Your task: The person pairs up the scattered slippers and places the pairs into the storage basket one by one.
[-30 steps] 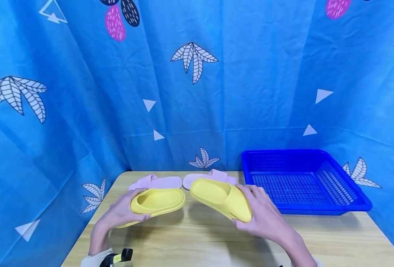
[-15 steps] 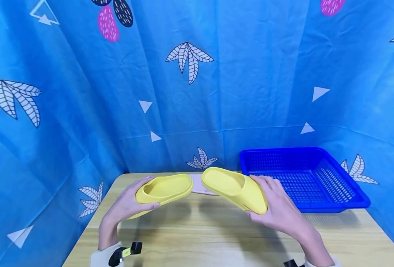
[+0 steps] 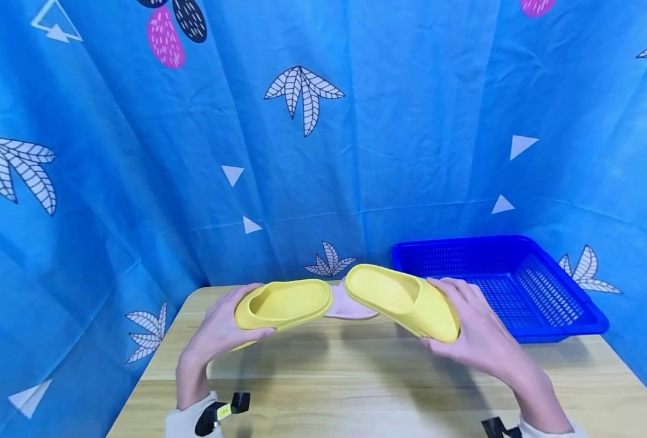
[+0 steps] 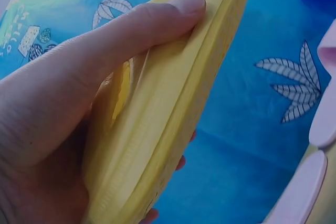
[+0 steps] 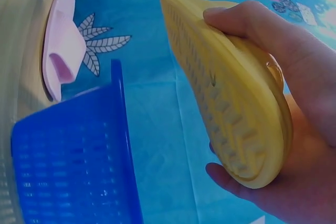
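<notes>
Yellow slippers, two, held up above the table (image 3: 328,389), heels inward: left slipper (image 3: 290,301) grasped round its toe by the left hand (image 3: 221,326), right slipper (image 3: 394,295) likewise by the right hand (image 3: 479,331). Probably light foam, springy, smooth, not fragile; best taken by the closed toe. Beyond: pink slippers (image 4: 298,190), basket (image 3: 465,241).

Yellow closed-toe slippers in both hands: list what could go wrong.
Held with heels facing in the left hand and right hand, the yellow closed-toe slippers might bump. Set down farther back, they could hit the pale pink slippers there. The right hand might catch the blue perforated plastic basket behind it.
</notes>
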`<action>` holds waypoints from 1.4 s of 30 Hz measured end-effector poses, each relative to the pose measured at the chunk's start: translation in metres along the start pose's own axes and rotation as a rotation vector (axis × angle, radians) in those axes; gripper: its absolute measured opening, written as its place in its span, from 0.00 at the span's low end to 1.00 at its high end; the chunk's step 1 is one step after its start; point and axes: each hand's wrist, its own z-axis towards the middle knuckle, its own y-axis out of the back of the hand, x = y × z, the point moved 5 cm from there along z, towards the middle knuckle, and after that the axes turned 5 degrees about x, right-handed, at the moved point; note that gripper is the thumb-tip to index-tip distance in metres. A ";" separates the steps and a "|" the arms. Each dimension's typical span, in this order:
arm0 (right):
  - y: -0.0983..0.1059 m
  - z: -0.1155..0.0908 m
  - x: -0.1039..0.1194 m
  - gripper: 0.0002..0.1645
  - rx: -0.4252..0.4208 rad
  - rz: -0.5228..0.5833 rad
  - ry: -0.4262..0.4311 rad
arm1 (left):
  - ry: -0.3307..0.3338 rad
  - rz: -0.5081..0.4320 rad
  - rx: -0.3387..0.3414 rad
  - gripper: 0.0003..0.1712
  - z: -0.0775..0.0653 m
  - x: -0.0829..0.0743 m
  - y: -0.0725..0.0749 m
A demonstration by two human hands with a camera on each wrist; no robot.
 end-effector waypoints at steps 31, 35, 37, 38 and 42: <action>0.028 -0.012 -0.024 0.61 0.064 0.005 -0.060 | -0.132 -0.026 -0.098 0.57 0.009 -0.037 -0.016; 0.032 -0.013 -0.025 0.61 0.064 -0.005 -0.063 | -0.136 -0.011 -0.102 0.56 0.011 -0.039 -0.016; 0.035 -0.015 -0.025 0.62 0.053 -0.015 -0.067 | -0.137 -0.011 -0.097 0.56 0.011 -0.040 -0.016; 0.036 -0.015 -0.026 0.63 0.046 -0.020 -0.067 | -0.134 -0.012 -0.093 0.57 0.011 -0.040 -0.016; 0.041 -0.016 -0.026 0.66 0.023 -0.045 -0.058 | -0.136 -0.003 -0.085 0.57 0.012 -0.039 -0.017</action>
